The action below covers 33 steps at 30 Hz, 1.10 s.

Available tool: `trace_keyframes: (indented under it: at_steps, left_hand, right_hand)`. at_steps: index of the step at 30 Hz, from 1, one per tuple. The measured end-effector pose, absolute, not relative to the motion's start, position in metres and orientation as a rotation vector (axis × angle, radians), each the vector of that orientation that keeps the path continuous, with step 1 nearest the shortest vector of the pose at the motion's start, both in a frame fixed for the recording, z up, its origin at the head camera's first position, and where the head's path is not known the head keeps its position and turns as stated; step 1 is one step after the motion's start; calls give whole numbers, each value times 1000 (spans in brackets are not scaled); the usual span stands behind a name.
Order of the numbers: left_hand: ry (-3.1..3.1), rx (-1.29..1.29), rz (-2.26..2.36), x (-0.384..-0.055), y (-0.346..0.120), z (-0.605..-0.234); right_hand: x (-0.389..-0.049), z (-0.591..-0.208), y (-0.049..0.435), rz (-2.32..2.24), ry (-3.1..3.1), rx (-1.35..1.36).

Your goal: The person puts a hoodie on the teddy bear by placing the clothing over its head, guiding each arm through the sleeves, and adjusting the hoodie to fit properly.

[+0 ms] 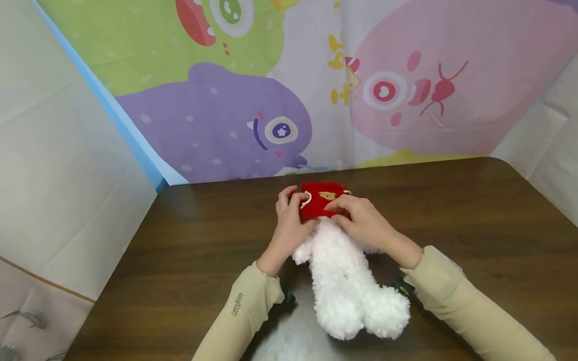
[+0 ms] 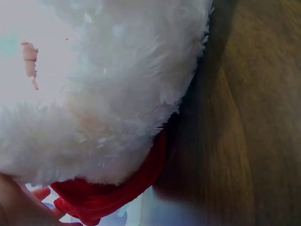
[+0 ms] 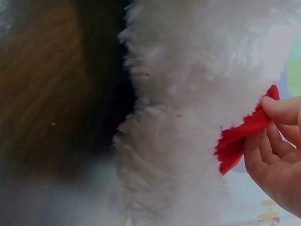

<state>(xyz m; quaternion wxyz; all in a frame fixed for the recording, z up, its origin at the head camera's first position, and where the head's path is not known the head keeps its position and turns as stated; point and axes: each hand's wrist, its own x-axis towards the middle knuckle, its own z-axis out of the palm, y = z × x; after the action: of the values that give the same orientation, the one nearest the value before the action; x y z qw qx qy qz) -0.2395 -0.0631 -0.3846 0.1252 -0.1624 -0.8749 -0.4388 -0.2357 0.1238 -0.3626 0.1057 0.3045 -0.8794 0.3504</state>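
A white fluffy stuffed toy (image 1: pixel 340 271) lies on the table with its legs toward me. Its upper end goes into a small red doll garment (image 1: pixel 319 205), which bears a bear patch and white cord loops; the head is hidden. My left hand (image 1: pixel 290 220) grips the garment's left side, thumb near the lower edge. On the right, my right hand (image 1: pixel 361 218) pinches the lower edge between thumb and fingers. In the right wrist view, the red fabric (image 3: pixel 247 132) is held away from the white fur. The left wrist view shows the red edge (image 2: pixel 117 197) around the fur.
The toy lies on a dark brown wooden table (image 1: pixel 203 240). Behind the table's far edge hangs a cartoon-printed cloth (image 1: pixel 271 100). A pale wall panel (image 1: pixel 77 125) stands to the left, and another white sheet (image 1: pixel 555 145) hangs at the right.
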Motion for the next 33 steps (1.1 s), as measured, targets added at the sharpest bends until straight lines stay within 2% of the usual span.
trace_keyframes:
  at_steps: [15,23,33]
  left_hand:
    - [-2533,-447,-1219,-240,-64,-382]
    - [-2659,-465,-1076,-241,-72,-377]
    - [-2811,-685,-995,-243,-86,-368]
  right_hand:
    - [-229,-366,122,1011,-2650,1141]
    - [-225,-373,116,1098,-2625,1018]
    - [-221,-375,108,1058,-2646,895]
